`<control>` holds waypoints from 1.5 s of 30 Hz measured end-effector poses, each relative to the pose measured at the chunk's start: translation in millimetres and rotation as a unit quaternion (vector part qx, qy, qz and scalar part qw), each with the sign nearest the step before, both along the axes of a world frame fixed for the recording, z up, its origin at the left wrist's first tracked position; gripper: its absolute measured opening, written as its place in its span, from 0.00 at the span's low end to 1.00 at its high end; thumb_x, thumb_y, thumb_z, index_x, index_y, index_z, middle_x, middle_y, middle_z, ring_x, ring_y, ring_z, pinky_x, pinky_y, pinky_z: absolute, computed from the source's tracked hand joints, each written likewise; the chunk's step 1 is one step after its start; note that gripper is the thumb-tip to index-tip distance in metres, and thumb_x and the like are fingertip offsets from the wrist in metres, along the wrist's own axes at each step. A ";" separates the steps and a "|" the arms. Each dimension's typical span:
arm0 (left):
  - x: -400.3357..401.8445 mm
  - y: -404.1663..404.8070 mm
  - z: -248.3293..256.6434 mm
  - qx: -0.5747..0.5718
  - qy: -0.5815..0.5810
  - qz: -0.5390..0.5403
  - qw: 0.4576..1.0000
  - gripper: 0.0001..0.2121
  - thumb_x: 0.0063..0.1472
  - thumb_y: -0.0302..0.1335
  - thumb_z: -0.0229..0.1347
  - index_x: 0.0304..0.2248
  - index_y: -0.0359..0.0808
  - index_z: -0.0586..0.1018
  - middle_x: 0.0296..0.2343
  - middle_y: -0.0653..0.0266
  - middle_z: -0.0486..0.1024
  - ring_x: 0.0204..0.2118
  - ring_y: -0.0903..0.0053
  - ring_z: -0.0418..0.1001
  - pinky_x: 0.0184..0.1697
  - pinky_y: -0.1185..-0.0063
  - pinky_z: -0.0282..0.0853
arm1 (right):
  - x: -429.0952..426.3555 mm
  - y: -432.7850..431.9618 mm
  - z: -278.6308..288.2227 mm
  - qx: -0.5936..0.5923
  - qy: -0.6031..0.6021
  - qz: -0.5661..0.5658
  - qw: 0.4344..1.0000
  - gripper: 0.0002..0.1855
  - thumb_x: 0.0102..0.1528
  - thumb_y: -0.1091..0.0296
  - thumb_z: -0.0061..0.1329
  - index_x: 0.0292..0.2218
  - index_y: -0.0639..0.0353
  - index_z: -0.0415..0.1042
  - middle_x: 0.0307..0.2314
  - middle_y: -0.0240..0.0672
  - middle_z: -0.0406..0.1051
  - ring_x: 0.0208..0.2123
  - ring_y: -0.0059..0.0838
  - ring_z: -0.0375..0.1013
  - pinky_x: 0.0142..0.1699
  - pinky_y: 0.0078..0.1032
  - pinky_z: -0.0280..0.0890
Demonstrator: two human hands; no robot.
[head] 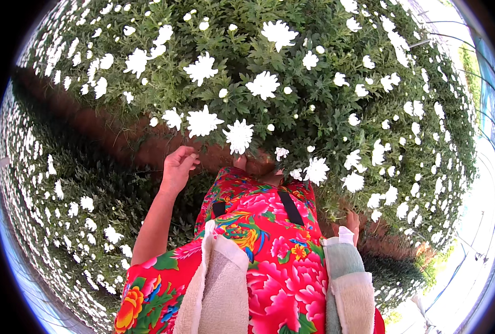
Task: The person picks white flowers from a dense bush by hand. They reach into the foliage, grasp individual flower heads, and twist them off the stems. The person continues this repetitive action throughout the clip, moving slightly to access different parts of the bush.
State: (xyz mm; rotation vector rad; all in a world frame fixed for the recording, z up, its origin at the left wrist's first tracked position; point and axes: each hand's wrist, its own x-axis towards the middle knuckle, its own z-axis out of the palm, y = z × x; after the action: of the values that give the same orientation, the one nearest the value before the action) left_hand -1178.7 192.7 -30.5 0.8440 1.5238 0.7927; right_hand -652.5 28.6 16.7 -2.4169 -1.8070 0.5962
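Observation:
My left hand (180, 166) is raised over the soil path, its fingers loosely curled with gaps between them and nothing visible in them. It is just below a white chrysanthemum bloom (203, 121); another bloom (239, 136) stands farther right. My right hand (353, 225) hangs low at my right side, partly hidden by a towel (344, 261), so what it may hold cannot be seen. Red floral clothing (272, 234) covers my body. A pale towel (228, 271) hangs down my front. Dark straps (290, 208) show on the clothing.
Dense chrysanthemum plants with white blooms and buds (264, 85) rise in front of me. Another planted row (86, 203) lies to the left. A narrow reddish soil path (147, 148) runs between them, with my feet (240, 162) on it. A curved frame and sheeting (491, 104) edge the right.

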 end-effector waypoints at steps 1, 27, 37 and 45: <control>5.3 0.1 1.1 -0.008 -0.010 -0.029 1.000 0.08 0.61 0.26 0.51 0.38 0.33 0.75 0.32 0.66 0.77 0.33 0.81 0.76 0.34 0.82 0.70 | -6.9 -2.1 1.8 -0.008 -0.015 0.013 1.000 0.28 0.43 0.68 0.58 0.47 0.62 0.68 0.42 0.47 0.70 0.43 0.44 0.71 0.48 0.33 0.66; 197.1 129.7 -53.6 -0.010 0.087 -0.102 0.991 0.13 0.57 0.32 0.58 0.42 0.39 0.79 0.35 0.71 0.77 0.34 0.84 0.73 0.30 0.82 0.69 | 1.6 -131.7 -77.9 -0.123 0.167 -0.132 0.969 0.17 0.50 0.62 0.54 0.41 0.57 0.69 0.32 0.42 0.73 0.34 0.43 0.74 0.36 0.36 0.68; 189.4 131.9 -82.8 -0.114 0.077 -0.126 0.982 0.10 0.60 0.32 0.56 0.40 0.38 0.79 0.30 0.69 0.77 0.28 0.80 0.75 0.31 0.81 0.74 | 7.1 -130.5 -98.6 -0.157 0.182 -0.177 0.954 0.15 0.48 0.64 0.54 0.38 0.59 0.71 0.32 0.42 0.74 0.34 0.44 0.74 0.38 0.38 0.68; 187.4 136.3 -98.3 -0.159 0.118 -0.126 0.972 0.14 0.63 0.30 0.52 0.45 0.31 0.74 0.29 0.59 0.78 0.20 0.76 0.75 0.16 0.83 0.63 | 11.0 -132.4 -108.5 -0.136 0.184 -0.205 0.952 0.13 0.48 0.65 0.54 0.35 0.59 0.70 0.31 0.42 0.74 0.34 0.43 0.74 0.38 0.38 0.68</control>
State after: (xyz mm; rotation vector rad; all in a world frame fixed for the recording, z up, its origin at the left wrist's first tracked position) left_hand -991.3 329.1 -128.8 0.8888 1.6547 0.2591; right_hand -641.6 -103.7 -91.8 -2.5146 -1.0970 1.2065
